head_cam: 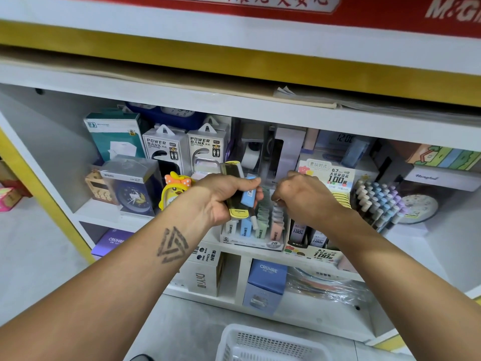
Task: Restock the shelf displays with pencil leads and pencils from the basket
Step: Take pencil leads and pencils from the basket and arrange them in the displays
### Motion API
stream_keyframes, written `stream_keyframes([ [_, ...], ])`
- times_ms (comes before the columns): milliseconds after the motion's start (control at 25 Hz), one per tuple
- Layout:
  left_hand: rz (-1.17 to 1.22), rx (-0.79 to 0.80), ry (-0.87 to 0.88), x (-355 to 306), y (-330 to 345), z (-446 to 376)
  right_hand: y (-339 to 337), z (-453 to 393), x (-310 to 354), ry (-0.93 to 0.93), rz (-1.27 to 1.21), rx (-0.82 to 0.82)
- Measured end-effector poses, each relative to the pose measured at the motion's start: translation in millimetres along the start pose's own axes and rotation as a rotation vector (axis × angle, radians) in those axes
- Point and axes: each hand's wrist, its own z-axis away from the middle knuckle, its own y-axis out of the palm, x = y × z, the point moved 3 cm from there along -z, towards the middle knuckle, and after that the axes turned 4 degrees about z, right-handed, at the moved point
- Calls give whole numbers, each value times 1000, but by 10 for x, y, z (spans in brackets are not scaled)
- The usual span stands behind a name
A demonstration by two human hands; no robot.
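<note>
Head view shows your left hand (223, 196) gripping a bundle of lead cases (240, 194) before the shelf (104, 212), while your right hand (304, 196), fingers curled down, reaches into the lead display (251, 239); whether it holds anything is hidden, and the basket (270, 345) sits below.

Two power bank boxes (186, 148) are standing at the shelf's back, a blue alarm clock (134, 198) and yellow duck toy (173, 190) sitting nearby.

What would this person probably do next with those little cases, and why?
Probably pass the blue lead case from the left hand to the right hand, which already reaches into the 2B display box; its blue row looks matching.
</note>
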Motion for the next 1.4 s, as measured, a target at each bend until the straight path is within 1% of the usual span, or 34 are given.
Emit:
stream_keyframes([
  [40, 1, 2, -1, 4, 8, -1, -38, -1, -13, 33, -120, -38],
  [80, 5, 9, -5, 7, 18, -4, -92, -7, -24, 90, -323, -83],
  [120, 8, 20, -11, 11, 26, -3, -141, -21, -36, 167, -596, -111],
  [160, 9, 34, -16, 17, 37, -3, -170, -35, -40, 238, -894, -103],
  [200, 8, 51, -21, 21, 45, 0, -196, -48, -36, 281, -1131, -74],
  [280, 16, 82, -34, 35, 60, 4, -204, -53, -28, 309, -1417, 25],
  [400, 54, 78, -59, 53, 47, 4, -181, -12, -6, 311, -1647, 163],
  [480, 64, 64, -64, 41, 24, 12, -175, 3, -7, 327, -1722, 188],
  [560, 101, 36, -58, -3, -18, 20, -195, -10, -53, 373, -1794, 148],
  [680, 128, -100, -18, -102, -173, 1, -255, -52, -203, 436, -1883, -45],
  [720, 131, -146, 1, -127, -230, -8, -268, -69, -233, 432, -1869, -100],
  [760, 129, -178, 15, -145, -277, -16, -272, -85, -242, 414, -1790, -136],
  [800, 126, -194, 21, -152, -309, -21, -269, -96, -231, 389, -1622, -158],
  [920, 120, -203, 19, -145, -360, -11, -201, -133, -168, 297, -870, -192],
  [960, 121, -202, 18, -142, -370, -10, -183, -146, -144, 266, -727, -201],
  [1000, 122, -201, 19, -141, -378, -10, -169, -159, -124, 243, -645, -214],
  [1240, 119, -190, 6, -117, -398, -40, -79, -255, 3, 143, -482, -250],
  [1400, 138, -168, -23, -112, -421, -37, 17, -321, 131, 124, -490, -216],
])
